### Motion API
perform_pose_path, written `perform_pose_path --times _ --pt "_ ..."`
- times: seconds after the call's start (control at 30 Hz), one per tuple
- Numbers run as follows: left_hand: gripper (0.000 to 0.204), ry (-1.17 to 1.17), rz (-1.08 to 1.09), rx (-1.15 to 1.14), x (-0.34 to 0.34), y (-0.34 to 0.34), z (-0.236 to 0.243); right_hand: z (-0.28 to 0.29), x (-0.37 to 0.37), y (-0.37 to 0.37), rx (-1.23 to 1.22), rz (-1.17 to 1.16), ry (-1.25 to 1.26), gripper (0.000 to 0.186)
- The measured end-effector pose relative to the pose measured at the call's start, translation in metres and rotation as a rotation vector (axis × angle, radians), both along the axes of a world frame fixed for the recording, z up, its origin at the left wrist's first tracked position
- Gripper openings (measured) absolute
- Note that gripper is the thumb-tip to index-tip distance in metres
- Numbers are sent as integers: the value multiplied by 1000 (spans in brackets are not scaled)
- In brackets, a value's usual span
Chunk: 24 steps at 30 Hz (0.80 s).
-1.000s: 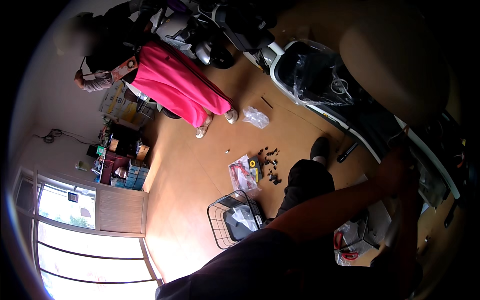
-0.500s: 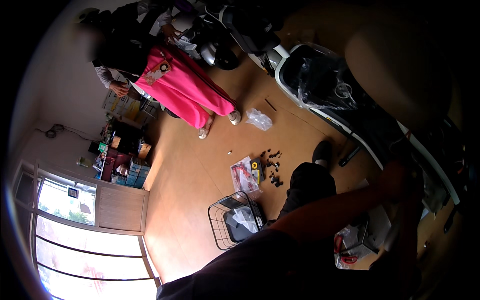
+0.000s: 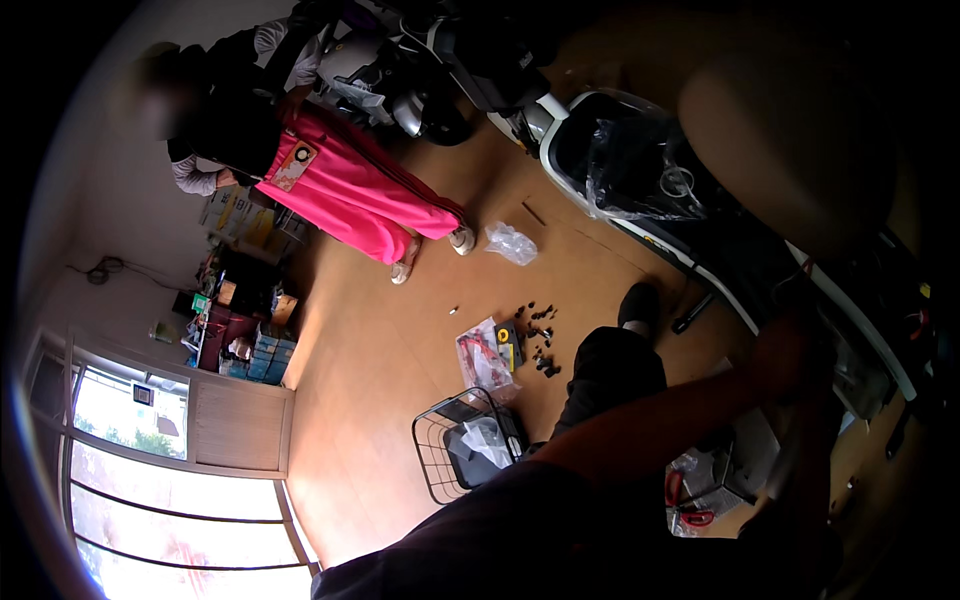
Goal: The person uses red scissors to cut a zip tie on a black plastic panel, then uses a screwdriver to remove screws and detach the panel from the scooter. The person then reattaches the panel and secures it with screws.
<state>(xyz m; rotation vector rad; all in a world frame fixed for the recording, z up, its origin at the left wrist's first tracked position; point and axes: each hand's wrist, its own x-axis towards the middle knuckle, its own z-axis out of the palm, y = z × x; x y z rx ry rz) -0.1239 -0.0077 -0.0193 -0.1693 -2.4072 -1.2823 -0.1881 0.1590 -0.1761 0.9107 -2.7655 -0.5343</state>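
Note:
My left hand (image 3: 785, 355) is at the rear side of a black and white electric scooter (image 3: 700, 260), below its brown seat (image 3: 770, 150). My right hand (image 3: 810, 410) is in deep shadow just under it, against the same part of the scooter; I cannot make out either hand's fingers or what they hold. Crumpled clear plastic (image 3: 640, 165) lies on the scooter's footboard. Beside my forearms on the floor are red-handled scissors (image 3: 688, 515) and a grey sheet (image 3: 750, 450).
A person in pink trousers (image 3: 340, 200) stands by another scooter (image 3: 400, 100). The floor (image 3: 350, 420) holds a wire basket (image 3: 432, 450), a plastic package (image 3: 480, 360), scattered black small parts (image 3: 545, 365) and a plastic bag (image 3: 512, 243). Stacked boxes (image 3: 270, 350) line the wall.
The other person's arms have moved: a hand raised at the left is now lower, by the waist. My forearms and hands have barely moved.

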Motion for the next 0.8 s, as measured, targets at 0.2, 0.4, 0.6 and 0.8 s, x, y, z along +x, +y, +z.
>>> perform_pose_path --times 0.2,0.4,0.6,0.8 --pt "30 122 51 -56 9 -8 -16 74 31 -22 -883 0 -450 55" --pt "32 -16 -55 52 1 -9 9 -13 -10 9 -548 67 -102 44" --pt "33 117 9 -70 -16 7 12 -15 -56 22 -219 -94 11 44" --pt "35 -63 22 19 11 -12 0 4 3 -4 -1307 -13 -725 44"
